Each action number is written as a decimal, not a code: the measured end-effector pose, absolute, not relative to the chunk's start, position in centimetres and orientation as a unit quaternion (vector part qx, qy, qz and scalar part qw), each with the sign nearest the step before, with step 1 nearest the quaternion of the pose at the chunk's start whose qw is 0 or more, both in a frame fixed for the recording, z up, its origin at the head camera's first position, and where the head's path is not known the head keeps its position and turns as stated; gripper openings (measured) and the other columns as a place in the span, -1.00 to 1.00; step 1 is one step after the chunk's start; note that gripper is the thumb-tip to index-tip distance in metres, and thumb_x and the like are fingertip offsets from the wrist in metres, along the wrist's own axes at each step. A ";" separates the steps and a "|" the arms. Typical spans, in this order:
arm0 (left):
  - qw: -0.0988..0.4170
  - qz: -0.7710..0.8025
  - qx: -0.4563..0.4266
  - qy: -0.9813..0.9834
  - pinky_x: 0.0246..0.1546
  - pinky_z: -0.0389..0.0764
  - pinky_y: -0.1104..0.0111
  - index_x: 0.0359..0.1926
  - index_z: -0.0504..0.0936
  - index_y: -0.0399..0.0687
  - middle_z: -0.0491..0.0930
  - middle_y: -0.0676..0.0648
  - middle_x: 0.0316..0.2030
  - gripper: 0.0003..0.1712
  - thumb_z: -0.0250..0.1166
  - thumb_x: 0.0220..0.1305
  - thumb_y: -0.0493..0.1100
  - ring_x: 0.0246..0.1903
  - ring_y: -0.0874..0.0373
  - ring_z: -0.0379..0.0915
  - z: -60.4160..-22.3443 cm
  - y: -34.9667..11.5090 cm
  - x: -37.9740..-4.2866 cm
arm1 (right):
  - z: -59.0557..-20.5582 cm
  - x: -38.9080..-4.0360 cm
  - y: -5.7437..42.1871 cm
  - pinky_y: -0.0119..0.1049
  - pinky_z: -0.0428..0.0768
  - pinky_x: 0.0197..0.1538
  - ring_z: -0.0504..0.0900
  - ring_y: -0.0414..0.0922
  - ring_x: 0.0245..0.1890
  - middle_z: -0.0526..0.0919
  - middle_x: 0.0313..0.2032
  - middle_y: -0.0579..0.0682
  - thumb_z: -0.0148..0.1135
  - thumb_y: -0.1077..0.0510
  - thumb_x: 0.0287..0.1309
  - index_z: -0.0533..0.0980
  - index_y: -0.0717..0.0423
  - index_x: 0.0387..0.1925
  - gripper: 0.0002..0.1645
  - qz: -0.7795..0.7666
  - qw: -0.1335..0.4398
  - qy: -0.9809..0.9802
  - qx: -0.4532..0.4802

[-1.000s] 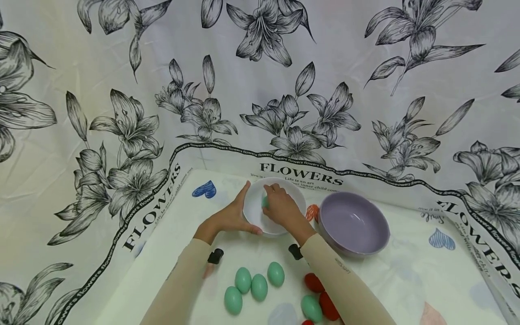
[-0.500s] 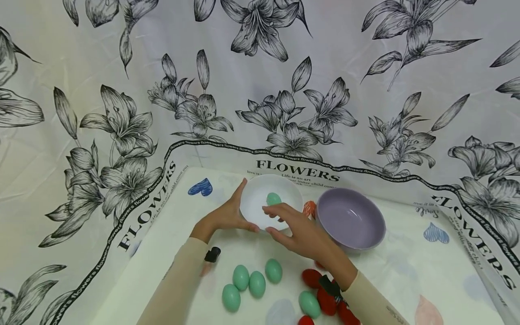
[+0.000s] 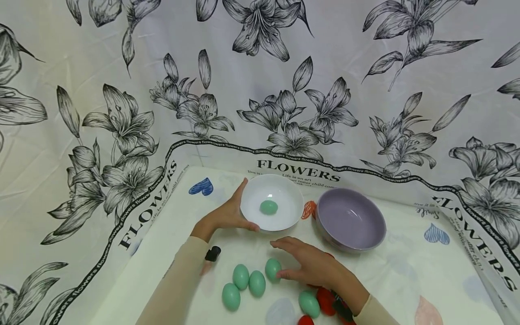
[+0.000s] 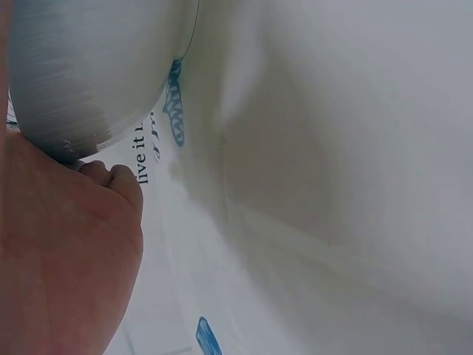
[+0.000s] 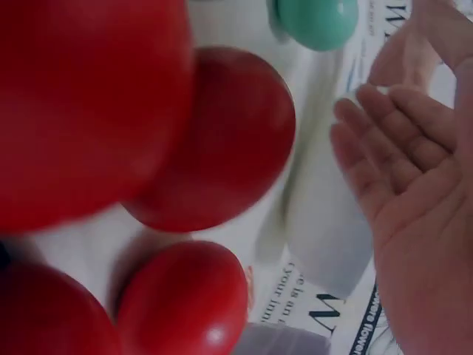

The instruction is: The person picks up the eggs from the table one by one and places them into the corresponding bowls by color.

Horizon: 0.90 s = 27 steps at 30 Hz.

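1. Right hand: thumb and fingers apart, holding nothing.
2. Nearest green egg: on tablecloth, left of right hand, at thumb tip; contact unclear; long axis toward white bowl.
3. Left hand: grips white bowl, farther from egg.

One flat surface under pale cloth, printed with a blue heart at far left, an orange-red heart between two bowls, a second blue heart at right and a pink leaf shape at near right. Set on it at the far side: one white bowl, mouth up; one larger purple bowl, mouth up, just to its right. Nearer: four green eggs, loosely grouped; a fifth green egg, farther right, just beside several red eggs, partly hidden.
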<state>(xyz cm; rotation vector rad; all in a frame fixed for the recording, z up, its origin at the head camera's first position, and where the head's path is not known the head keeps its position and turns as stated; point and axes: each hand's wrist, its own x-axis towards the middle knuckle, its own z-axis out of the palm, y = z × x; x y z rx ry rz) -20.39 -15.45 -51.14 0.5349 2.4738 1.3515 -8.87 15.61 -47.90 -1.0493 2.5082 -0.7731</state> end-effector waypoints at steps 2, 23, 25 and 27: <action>0.136 0.469 0.182 0.854 0.57 0.09 -0.11 0.68 -0.53 0.42 -0.33 -0.01 0.71 0.89 0.80 -0.31 0.33 0.65 -0.12 -0.13 -51.1 -15.4 -20.4 | -48.4 -8.6 15.7 -0.09 0.53 0.40 0.42 -0.25 0.44 0.36 0.47 -0.35 0.34 -0.44 0.28 0.31 -0.22 0.59 -0.03 -0.255 0.158 0.877 -0.375; 0.136 0.469 0.165 0.857 0.53 0.18 -0.13 0.71 -0.48 0.30 -0.25 -0.04 0.71 0.88 0.81 -0.29 0.27 0.62 -0.17 -0.03 -50.8 -15.4 -20.2 | -49.9 -7.8 14.2 -0.27 0.58 0.33 0.59 -0.26 0.26 0.55 0.35 -0.23 0.53 -0.11 0.26 0.46 -0.04 0.47 -0.18 -0.212 0.128 0.872 -0.423; 0.137 0.470 0.166 0.856 0.53 0.18 -0.14 0.71 -0.48 0.29 -0.25 -0.04 0.71 0.88 0.81 -0.29 0.27 0.62 -0.18 -0.03 -50.9 -15.4 -20.2 | -49.8 -7.7 14.2 -0.25 0.58 0.34 0.58 -0.25 0.27 0.55 0.34 -0.21 0.54 -0.09 0.26 0.47 -0.02 0.46 -0.19 -0.216 0.127 0.872 -0.421; 0.140 0.473 0.167 0.854 0.53 0.18 -0.15 0.70 -0.48 0.31 -0.26 -0.04 0.71 0.87 0.81 -0.27 0.26 0.62 -0.18 -0.03 -51.0 -15.3 -20.2 | -49.7 -7.6 14.3 -0.24 0.57 0.35 0.57 -0.25 0.29 0.55 0.35 -0.23 0.54 -0.10 0.26 0.47 -0.02 0.46 -0.19 -0.223 0.127 0.873 -0.415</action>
